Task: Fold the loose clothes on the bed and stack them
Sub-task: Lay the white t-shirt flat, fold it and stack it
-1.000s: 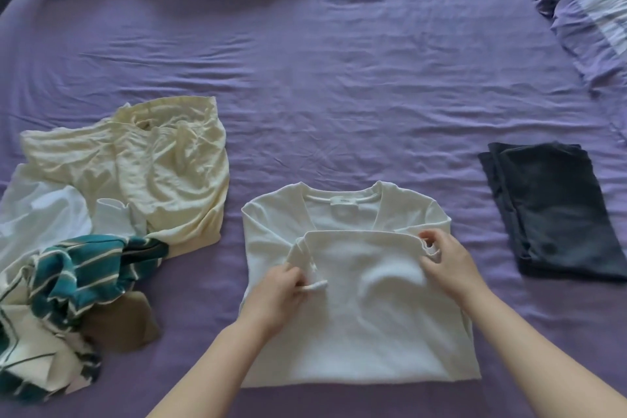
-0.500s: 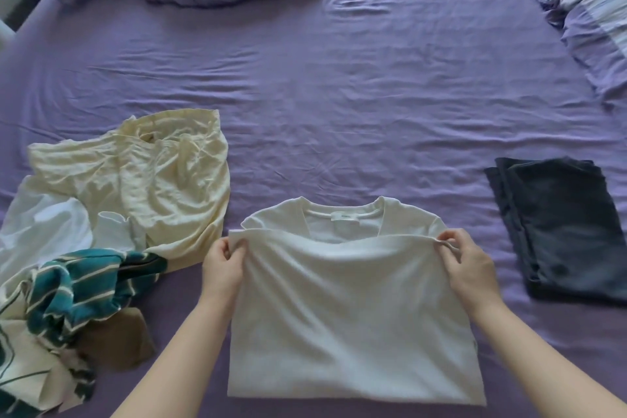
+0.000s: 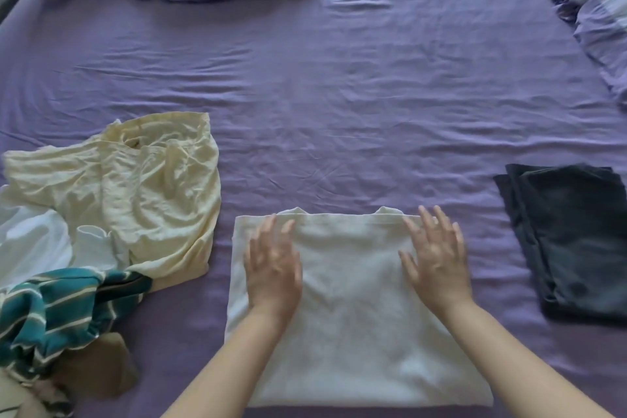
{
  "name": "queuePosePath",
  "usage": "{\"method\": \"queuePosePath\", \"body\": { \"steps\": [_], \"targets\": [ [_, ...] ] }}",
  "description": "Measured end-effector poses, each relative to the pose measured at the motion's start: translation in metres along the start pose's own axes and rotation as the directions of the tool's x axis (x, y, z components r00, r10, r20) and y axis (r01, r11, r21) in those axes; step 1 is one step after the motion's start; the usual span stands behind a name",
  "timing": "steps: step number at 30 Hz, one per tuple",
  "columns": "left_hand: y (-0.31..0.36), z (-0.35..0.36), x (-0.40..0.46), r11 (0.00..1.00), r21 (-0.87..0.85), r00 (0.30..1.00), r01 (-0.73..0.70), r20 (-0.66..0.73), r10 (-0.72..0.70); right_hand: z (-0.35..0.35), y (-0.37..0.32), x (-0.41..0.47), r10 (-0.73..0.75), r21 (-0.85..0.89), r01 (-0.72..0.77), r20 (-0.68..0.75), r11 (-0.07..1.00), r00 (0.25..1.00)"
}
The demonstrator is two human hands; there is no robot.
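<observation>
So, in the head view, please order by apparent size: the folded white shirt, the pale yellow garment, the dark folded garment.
1. Folded white shirt, though it lies nearest the camera, which may flatter it.
2. Pale yellow garment, close to the shirt in size, so these two are unsure.
3. Dark folded garment, clearly smallest, partly cut by the frame edge.

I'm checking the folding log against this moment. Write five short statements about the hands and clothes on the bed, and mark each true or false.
1. Both hands, left hand and right hand, lie flat with straight fingers on the white shirt. True.
2. The white shirt is spread out full length. False: it is folded into a rectangle.
3. The dark folded garment lies to the right of the white shirt. True.
4. The cream shirt is neatly folded. False: it lies crumpled in the loose pile.
5. The teal striped garment sits on the dark garment. False: it is in the left pile.
</observation>
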State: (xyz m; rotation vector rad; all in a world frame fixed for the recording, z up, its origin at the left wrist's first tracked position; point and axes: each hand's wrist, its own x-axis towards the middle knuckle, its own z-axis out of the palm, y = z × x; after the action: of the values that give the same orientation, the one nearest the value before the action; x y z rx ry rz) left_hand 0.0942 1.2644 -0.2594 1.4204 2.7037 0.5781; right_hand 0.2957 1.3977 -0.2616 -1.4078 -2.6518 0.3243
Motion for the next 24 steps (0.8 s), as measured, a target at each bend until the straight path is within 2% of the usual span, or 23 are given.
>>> {"method": "queuePosePath", "body": {
  "steps": [2, 4, 6, 8, 11, 13, 15, 17, 21, 22, 24],
  "targets": [
    [0.021, 0.014, -0.017, 0.97, 0.05, 0.966, -0.237, 0.116, 0.23, 0.01, -0.007, -0.005, -0.108, -0.106, 0.117, 0.086, 0.987, 0.99],
    [0.036, 0.029, -0.025, 0.946, 0.084, 0.92, -0.315, 0.274, 0.282, 0.018, -0.004, -0.003, -0.099, -0.15, 0.138, 0.245, 0.979, 0.965],
    [0.037, 0.043, -0.022, 0.957, 0.143, 0.899, -0.251, 0.401, 0.176, 0.025, 0.01, 0.005, -0.089, -0.179, 0.146, 0.293, 0.973, 0.952],
    [0.03, 0.06, -0.017, 0.96, 0.206, 0.893, -0.188, 0.443, 0.08, 0.034, 0.029, 0.014, -0.102, -0.21, 0.17, 0.298, 0.963, 0.949],
    [0.028, 0.066, -0.015, 0.948, 0.274, 0.874, -0.161, 0.485, 0.008, 0.03, 0.052, 0.023, 0.007, -0.165, 0.048, 0.316, 0.985, 0.949],
    [0.039, 0.063, -0.017, 0.952, 0.285, 0.869, -0.115, 0.494, -0.043, 0.019, 0.056, 0.02, 0.077, -0.12, -0.046, 0.273, 0.992, 0.959],
    [0.057, 0.061, -0.023, 0.962, 0.262, 0.867, -0.071, 0.493, -0.07, 0.008, 0.054, 0.013, 0.085, -0.027, -0.081, 0.207, 0.996, 0.975],
    [0.082, 0.059, -0.038, 0.978, 0.194, 0.862, -0.082, 0.507, -0.028, 0.003, 0.053, 0.001, 0.092, 0.1, -0.104, 0.115, 0.99, 0.989],
    [0.132, 0.051, -0.057, 0.977, 0.033, 0.849, -0.209, 0.503, 0.165, 0.001, 0.05, -0.041, 0.219, 0.229, -0.253, 0.164, 0.94, 0.962],
    [0.14, 0.052, -0.058, 0.978, 0.006, 0.831, -0.208, 0.528, 0.174, 0.001, 0.048, -0.053, 0.233, 0.253, -0.271, 0.168, 0.929, 0.958],
    [0.15, 0.056, -0.055, 0.991, -0.067, 0.81, -0.112, 0.572, 0.13, 0.0, 0.043, -0.075, 0.26, 0.332, -0.305, 0.173, 0.893, 0.95]
  ]
}}
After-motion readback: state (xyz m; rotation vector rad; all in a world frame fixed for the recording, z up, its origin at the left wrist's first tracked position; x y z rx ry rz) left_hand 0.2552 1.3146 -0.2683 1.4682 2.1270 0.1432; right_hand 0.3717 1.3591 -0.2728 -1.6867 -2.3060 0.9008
